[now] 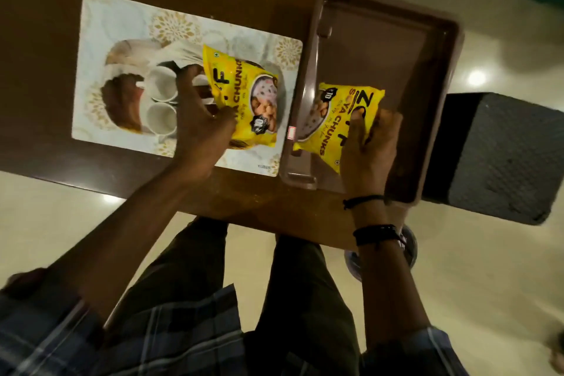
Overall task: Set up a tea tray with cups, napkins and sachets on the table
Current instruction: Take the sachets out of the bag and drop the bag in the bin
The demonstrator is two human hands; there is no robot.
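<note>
We are gripping one yellow sachet [343,122] in our right hand [367,149], fingers closed on its near edge, and holding it over the brown tray [439,76], long axis running diagonally away. Our left hand [200,128] is pinching a second sachet [244,98], glossy crinkled foil, above the patterned placemat [122,24] beside the white cups [161,101]. The tray, smooth plastic, lies to that sachet's right.

Both hands grip yellow sachets: the right hand [370,143] over the brown tray [439,40], the left hand [200,128] beside white cups [161,102].
</note>
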